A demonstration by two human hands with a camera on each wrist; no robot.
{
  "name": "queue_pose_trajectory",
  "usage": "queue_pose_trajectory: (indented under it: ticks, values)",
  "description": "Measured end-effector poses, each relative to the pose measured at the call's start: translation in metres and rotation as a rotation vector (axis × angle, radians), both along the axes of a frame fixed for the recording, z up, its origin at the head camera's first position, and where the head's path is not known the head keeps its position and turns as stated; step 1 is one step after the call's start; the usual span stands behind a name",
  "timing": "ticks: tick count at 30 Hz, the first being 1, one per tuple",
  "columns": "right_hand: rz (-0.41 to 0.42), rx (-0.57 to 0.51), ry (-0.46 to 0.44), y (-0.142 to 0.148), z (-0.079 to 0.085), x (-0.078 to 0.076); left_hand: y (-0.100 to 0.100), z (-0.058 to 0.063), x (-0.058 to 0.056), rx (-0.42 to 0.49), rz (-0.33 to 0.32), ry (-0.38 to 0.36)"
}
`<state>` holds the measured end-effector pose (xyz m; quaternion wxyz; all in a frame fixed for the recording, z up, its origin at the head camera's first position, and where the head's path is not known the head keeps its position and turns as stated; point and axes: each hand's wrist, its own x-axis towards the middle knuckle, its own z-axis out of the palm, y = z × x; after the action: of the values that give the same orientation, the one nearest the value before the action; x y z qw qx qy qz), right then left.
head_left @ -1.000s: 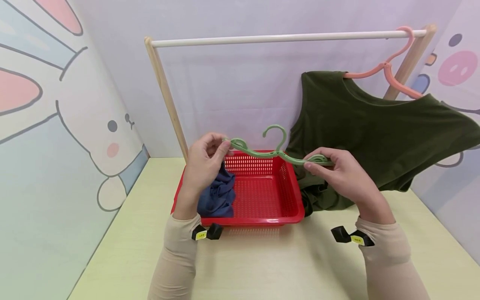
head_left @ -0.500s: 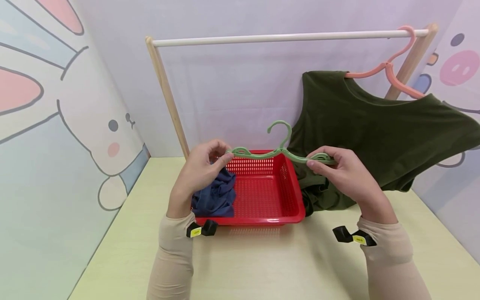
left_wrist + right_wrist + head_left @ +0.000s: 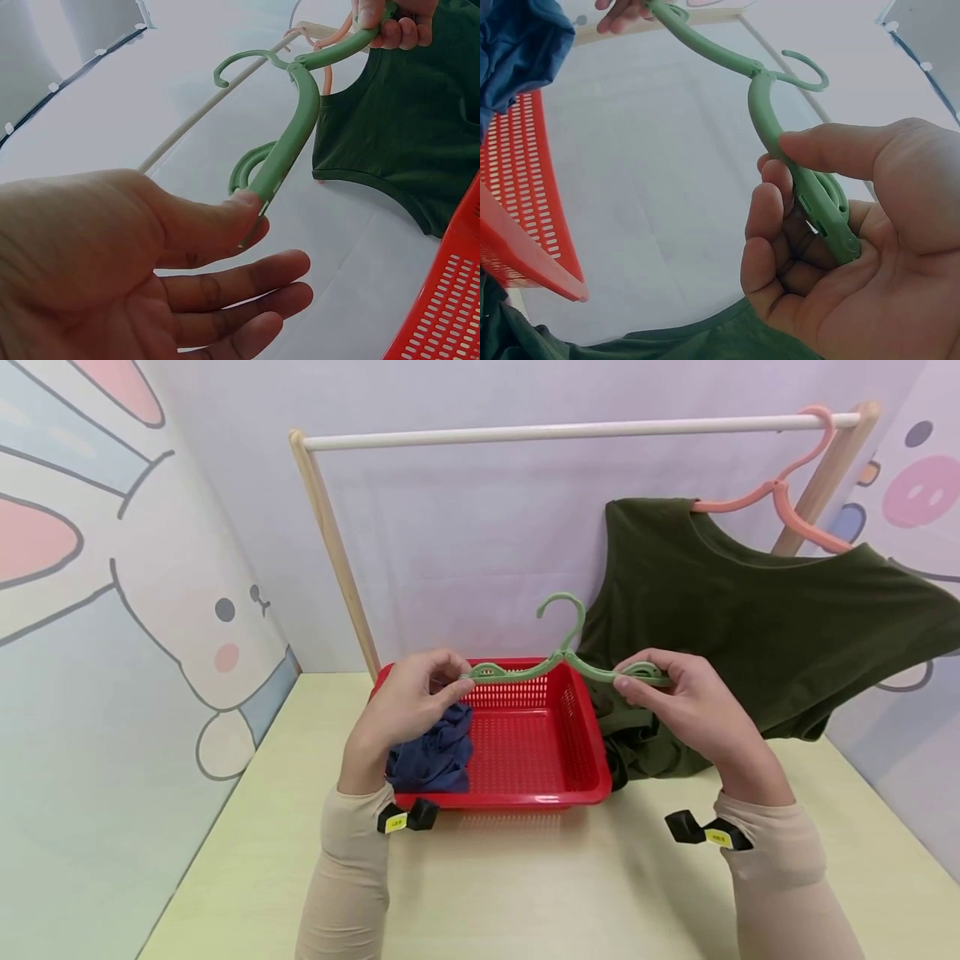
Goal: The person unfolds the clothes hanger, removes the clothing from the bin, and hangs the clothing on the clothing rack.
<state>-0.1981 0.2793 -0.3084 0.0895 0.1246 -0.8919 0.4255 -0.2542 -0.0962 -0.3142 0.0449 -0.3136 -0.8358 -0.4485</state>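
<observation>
A green clothes hanger (image 3: pixel 525 674) is held level between both hands above the back of the red basket (image 3: pixel 558 799), its hook pointing up. My left hand (image 3: pixel 408 702) pinches the tip of its left arm between thumb and index finger; in the left wrist view the other fingers (image 3: pixel 247 289) stand apart from it. My right hand (image 3: pixel 686 697) grips the right arm, and the right wrist view shows the curled fingers (image 3: pixel 769 225) behind it and the thumb on top. Dark blue cloth (image 3: pixel 435 756) lies crumpled in the basket's left side.
Behind stands a rack with a white rail (image 3: pixel 480 435) and wooden posts (image 3: pixel 333 543). A dark green sleeveless top (image 3: pixel 720 618) hangs at its right end on a pink hanger (image 3: pixel 798 518), its lower part reaching the pale table (image 3: pixel 525 893).
My left hand has lowered, and the hanger has gone from sloping down to the right to nearly level. Its hook has risen slightly and shifted right. The right hand has barely moved.
</observation>
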Motion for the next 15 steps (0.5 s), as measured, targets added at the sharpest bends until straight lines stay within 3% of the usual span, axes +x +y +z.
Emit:
queue_pose_trajectory:
  ticks: [15]
  values:
    - [-0.005,-0.017,-0.002,-0.0014,-0.0004,-0.0006,0.0053,-0.0006,-0.0018,-0.055,-0.015,0.001]
